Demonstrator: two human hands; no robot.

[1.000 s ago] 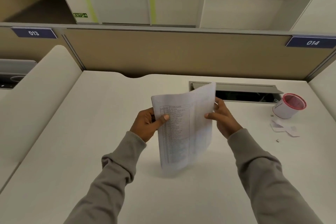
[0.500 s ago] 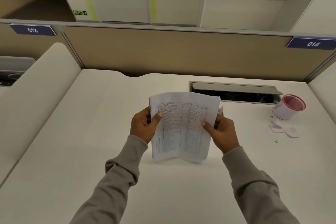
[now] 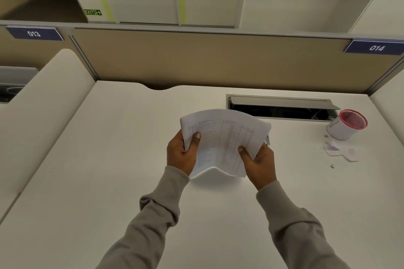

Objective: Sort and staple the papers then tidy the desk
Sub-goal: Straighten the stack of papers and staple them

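A stack of printed papers (image 3: 220, 140) with a table on the top sheet is held over the middle of the white desk (image 3: 109, 181). Its lower edge rests on the desk and the sheets bow. My left hand (image 3: 181, 155) grips the stack's left edge, thumb on the front. My right hand (image 3: 259, 162) grips the right edge, thumb on the front. A small metallic object (image 3: 267, 138) peeks out behind the papers' right edge; what it is cannot be made out.
A white cup with a red rim (image 3: 345, 125) stands at the back right. Torn paper scraps (image 3: 338, 152) lie in front of it. An open cable slot (image 3: 282, 108) runs along the back of the desk. A beige partition (image 3: 207, 59) closes the far side.
The stack has turned from edge-on and tall to facing me squarely, and it sits lower, bowing on the desk. Both hands have kept their hold on its sides.
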